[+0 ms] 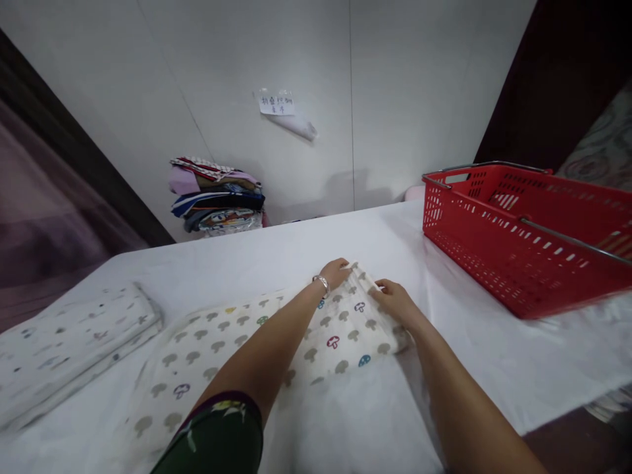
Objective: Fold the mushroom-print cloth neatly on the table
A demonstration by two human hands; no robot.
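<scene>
A cream cloth printed with mushrooms (232, 342) lies spread on the white table (306, 250), its right end folded over. My left hand (336, 272), with a bracelet at the wrist, pinches the far corner of that folded end. My right hand (392, 299) grips the right edge of the same fold, fingers closed on the fabric. Both forearms reach out from the bottom of the view.
A folded white cloth with small prints (69, 342) lies at the left. A red plastic basket (523, 237) with metal handles stands at the right. A pile of folded clothes (217, 194) sits against the back wall under a paper note (276, 103).
</scene>
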